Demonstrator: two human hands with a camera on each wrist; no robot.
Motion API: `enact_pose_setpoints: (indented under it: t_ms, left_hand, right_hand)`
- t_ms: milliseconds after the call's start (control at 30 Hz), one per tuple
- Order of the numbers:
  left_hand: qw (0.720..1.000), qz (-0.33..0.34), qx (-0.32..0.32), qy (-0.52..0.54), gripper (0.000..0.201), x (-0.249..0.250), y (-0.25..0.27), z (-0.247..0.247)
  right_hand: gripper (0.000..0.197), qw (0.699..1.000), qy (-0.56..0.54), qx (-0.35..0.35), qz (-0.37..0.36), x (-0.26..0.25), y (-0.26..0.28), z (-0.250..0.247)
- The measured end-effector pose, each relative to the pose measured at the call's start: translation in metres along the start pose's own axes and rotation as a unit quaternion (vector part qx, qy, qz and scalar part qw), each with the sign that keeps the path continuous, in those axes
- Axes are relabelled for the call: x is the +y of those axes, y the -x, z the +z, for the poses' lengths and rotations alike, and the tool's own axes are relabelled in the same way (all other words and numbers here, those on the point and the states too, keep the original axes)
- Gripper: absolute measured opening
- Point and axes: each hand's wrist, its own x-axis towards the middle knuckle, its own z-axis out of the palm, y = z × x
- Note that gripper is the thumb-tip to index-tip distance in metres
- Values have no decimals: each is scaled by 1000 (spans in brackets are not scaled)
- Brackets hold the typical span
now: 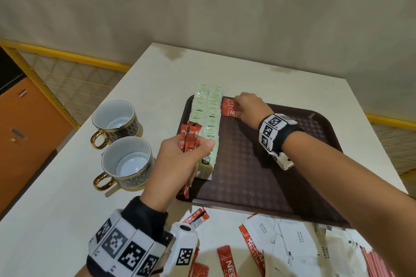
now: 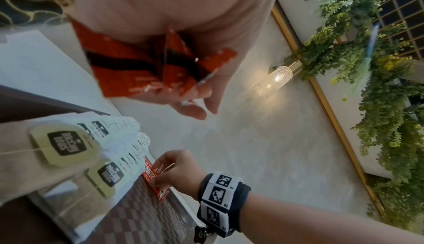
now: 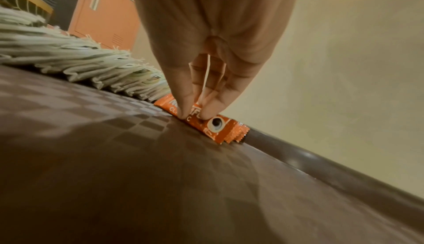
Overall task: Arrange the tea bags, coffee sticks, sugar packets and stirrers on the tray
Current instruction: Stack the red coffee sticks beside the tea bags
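Note:
A brown tray (image 1: 270, 177) lies on the white table. Two rows of pale green tea bags (image 1: 208, 117) stand along its left side. My right hand (image 1: 245, 108) pinches a red coffee stick (image 1: 230, 109) that lies at the tray's far edge beside the tea bags; in the right wrist view two fingertips (image 3: 183, 113) press on the same coffee stick (image 3: 220, 126). My left hand (image 1: 184, 159) grips a bunch of red coffee sticks (image 1: 190, 136) over the tray's left edge, also seen as coffee sticks (image 2: 142, 70) in the left wrist view.
Two empty cups (image 1: 122, 141) with gold handles stand left of the tray. More coffee sticks (image 1: 227, 258), white sugar packets (image 1: 290, 240) and red stirrers (image 1: 378, 263) lie on the table in front of the tray. An orange cabinet (image 1: 24, 132) is at far left.

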Motion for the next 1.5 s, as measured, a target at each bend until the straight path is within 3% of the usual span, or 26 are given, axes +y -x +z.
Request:
enact_pose_setpoints:
  t_ms: [167,267,533,633,700,767,833,867,933,1067,1300,1400,1500]
  left_hand:
    - [1000,12,-1,3,9,-5,0,1]
    - [1000,9,7,22,26,-7,-3,0]
    - [987,-89,-34,131,46,-8,-9,4]
    - [959,-155,-73,224,43,0,-13,6]
    - [948,-171,-99,248,35,5,-14,7]
    - [948,-159,-113,253,38,7,-13,8]
    - [947,-135,-123,265,38,9,-12,10]
    - [946,-128,-129,269,37,10,-11,10]
    - [942,-115,-139,284,40,12,-9,11]
    - [941,-90,-128,299,38,12,-6,14]
    - [962,-36,-100,251,15,11,2,18]
    - [984,23,-41,174,24,11,0,15]
    - [988,49,-22,148,29,10,2,16]
  right_hand:
    - [24,1000,-10,6,-13,4,-2,3]
    - [25,999,-25,19,-14,6,-2,6]
    - [37,997,-66,27,8,6,7,-5]
    - [32,980,-181,69,40,-3,24,-31]
    - [18,947,-300,101,51,-20,48,-52]
    - [13,894,-441,62,54,-43,80,-69]
    - [25,842,-537,-26,41,-67,112,-77]
    - [29,840,-538,-63,29,-77,126,-78]
    - [33,864,-494,-98,10,-90,144,-75]
    - [20,876,-481,-31,10,-97,160,-68]
    - [11,844,-534,10,43,-99,177,-76]
    - [7,855,-515,42,37,-101,186,-76]
    - [6,870,-489,63,27,-102,193,-74]
